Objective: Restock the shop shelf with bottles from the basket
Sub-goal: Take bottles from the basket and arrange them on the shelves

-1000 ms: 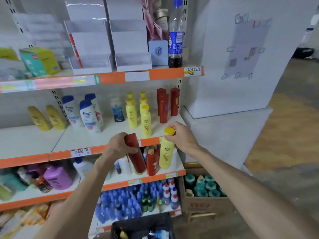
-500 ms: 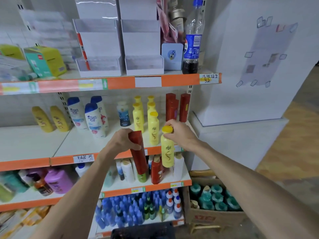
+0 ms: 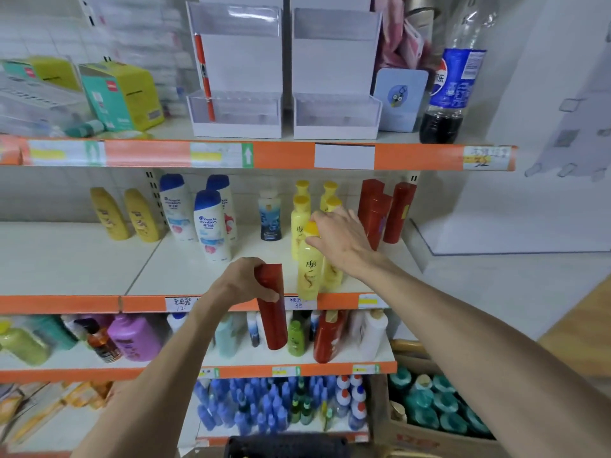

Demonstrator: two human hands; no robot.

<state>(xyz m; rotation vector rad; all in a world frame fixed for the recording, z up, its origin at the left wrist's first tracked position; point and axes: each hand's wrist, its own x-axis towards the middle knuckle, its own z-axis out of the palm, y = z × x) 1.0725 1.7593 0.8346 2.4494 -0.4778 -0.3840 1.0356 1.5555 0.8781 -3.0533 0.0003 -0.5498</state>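
Hands both grip bottles: left hand a red bottle, right hand a yellow bottle.

**Shop corner: shelving bay on tiled wall**

Metal shelving unit: white boards, orange front strips carrying paper price tags. Slotted upright at the back. White tiled wall behind the bay. To the right stands a tall white panel with a pale sheet taped on, set on a white ledge. Wood-tone floor at far right. Cardboard box on the floor beside the lowest shelf. Light soft and even.
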